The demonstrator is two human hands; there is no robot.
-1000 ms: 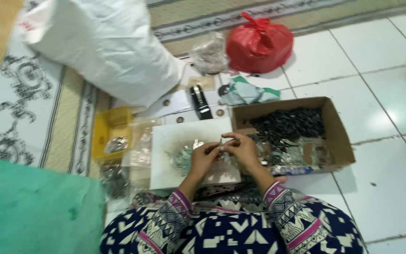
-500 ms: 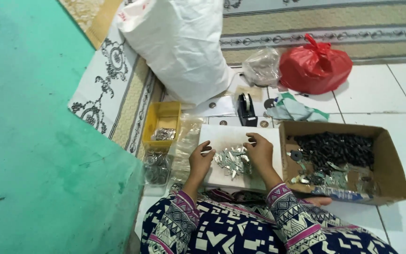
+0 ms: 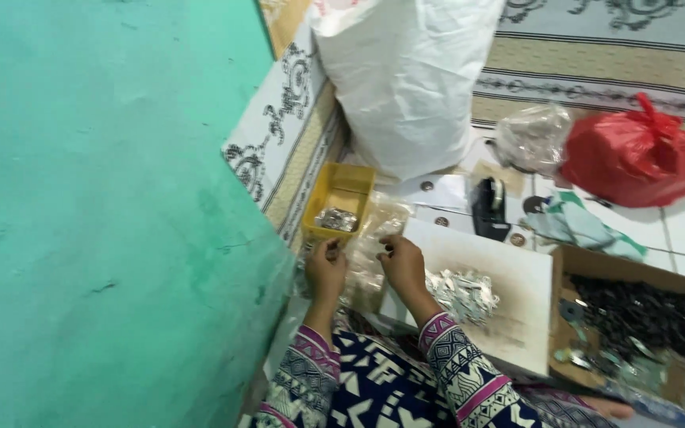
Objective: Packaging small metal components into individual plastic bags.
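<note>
Fingers of both hands pinch the top edge of a clear plastic bag (image 3: 370, 246), one on each side. Left hand (image 3: 325, 271) grips the bag's left edge, fingers curled narrow around it. Right hand (image 3: 403, 265) grips the right edge, also closed on the plastic. Bag stands on the floor between the yellow tray (image 3: 341, 202) and the white board (image 3: 509, 297), touching both. Tray holds small silver pieces. Pile of shiny silver pieces (image 3: 461, 292) lies on the board just right of the right wrist. Cardboard box (image 3: 636, 325) of dark small parts further right. Behind: big white sack (image 3: 406, 79), red plastic bag (image 3: 636, 154), crumpled clear bag (image 3: 533, 136), black object (image 3: 487, 204). Green wall (image 3: 97, 214) fills the left.
</note>
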